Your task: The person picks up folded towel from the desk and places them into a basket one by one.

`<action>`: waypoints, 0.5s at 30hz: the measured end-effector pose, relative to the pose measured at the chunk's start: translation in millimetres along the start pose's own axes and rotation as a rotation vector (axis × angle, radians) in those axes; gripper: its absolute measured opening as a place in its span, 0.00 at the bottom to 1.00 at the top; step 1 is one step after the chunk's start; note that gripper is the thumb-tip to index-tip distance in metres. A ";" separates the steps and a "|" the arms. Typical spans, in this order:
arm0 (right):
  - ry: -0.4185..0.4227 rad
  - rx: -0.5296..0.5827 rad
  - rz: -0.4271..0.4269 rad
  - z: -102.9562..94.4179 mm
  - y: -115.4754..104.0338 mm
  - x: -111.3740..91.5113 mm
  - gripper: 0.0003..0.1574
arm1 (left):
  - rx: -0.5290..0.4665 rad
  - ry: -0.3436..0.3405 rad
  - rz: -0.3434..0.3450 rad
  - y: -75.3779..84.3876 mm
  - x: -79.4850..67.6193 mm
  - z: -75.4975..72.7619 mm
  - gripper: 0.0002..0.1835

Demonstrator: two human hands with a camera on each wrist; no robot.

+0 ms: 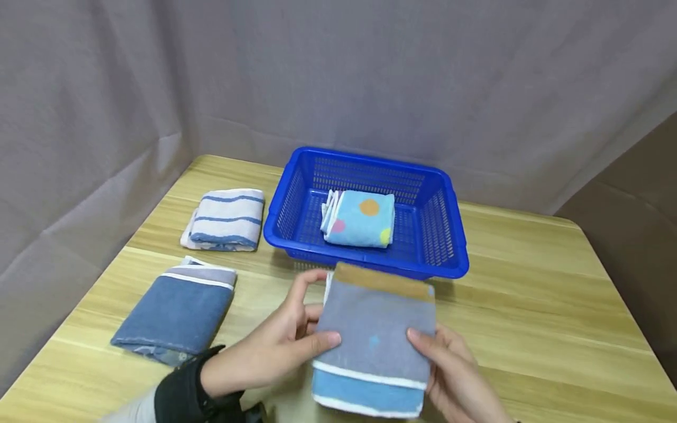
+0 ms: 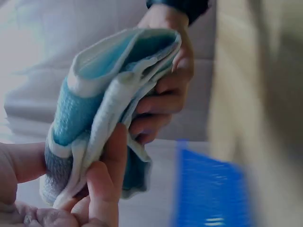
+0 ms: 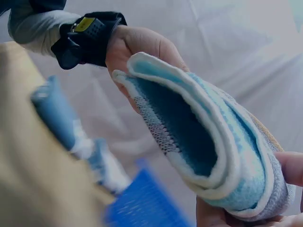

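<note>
Both hands hold a folded towel (image 1: 378,335) above the table, in front of the basket. Its upper face is grey with a brown band, a small blue star and a blue strip edged in white. My left hand (image 1: 280,341) grips the left side, thumb on top and fingers beneath. On the other side my right hand (image 1: 457,367) pinches the edge the same way. The wrist views show the layered folds of the towel (image 2: 80,109) end-on, with white hems and a turquoise inside (image 3: 189,127). Fingers under the towel are partly hidden in the head view.
A blue plastic basket (image 1: 365,257) stands behind the hands, holding a folded light-blue towel (image 1: 359,220) with coloured dots. To its left lie a folded white towel with blue stripes (image 1: 227,218) and a folded dark-blue towel (image 1: 177,308). Grey cloth (image 1: 370,76) hangs behind the wooden table (image 1: 545,294).
</note>
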State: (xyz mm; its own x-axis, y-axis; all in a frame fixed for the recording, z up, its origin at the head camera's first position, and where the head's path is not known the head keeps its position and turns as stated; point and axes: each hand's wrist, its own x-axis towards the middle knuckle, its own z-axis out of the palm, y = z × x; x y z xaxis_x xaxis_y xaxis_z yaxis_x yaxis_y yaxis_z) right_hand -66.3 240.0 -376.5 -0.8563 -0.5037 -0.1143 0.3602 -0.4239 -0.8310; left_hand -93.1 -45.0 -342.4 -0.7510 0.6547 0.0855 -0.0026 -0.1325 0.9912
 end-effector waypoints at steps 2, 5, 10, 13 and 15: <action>-0.016 -0.043 -0.064 6.6 -30.8 13.0 0.20 | 0.044 -0.009 0.076 23.4 15.3 -8.3 0.36; 0.019 -0.074 -0.093 17.7 -78.8 40.0 0.21 | 0.116 0.031 0.128 56.6 48.1 -25.1 0.36; 0.145 -0.048 -0.111 22.8 -136.0 101.5 0.21 | 0.259 0.145 0.041 93.4 117.7 -62.3 0.34; 0.217 -0.054 -0.107 9.7 -150.4 141.6 0.22 | 0.357 0.188 -0.050 96.4 160.5 -84.4 0.29; 0.259 -0.074 -0.069 -4.5 -153.8 166.0 0.21 | 0.406 0.200 -0.108 89.7 185.9 -97.0 0.27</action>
State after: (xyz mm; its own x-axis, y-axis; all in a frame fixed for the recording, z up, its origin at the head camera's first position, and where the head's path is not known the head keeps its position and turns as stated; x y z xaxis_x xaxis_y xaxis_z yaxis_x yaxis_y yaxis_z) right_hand -265.5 225.0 -270.1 -0.9475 -0.2619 -0.1834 0.2777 -0.3900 -0.8779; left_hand -297.1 -7.3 -247.5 -0.8731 0.4875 -0.0020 0.1409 0.2563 0.9563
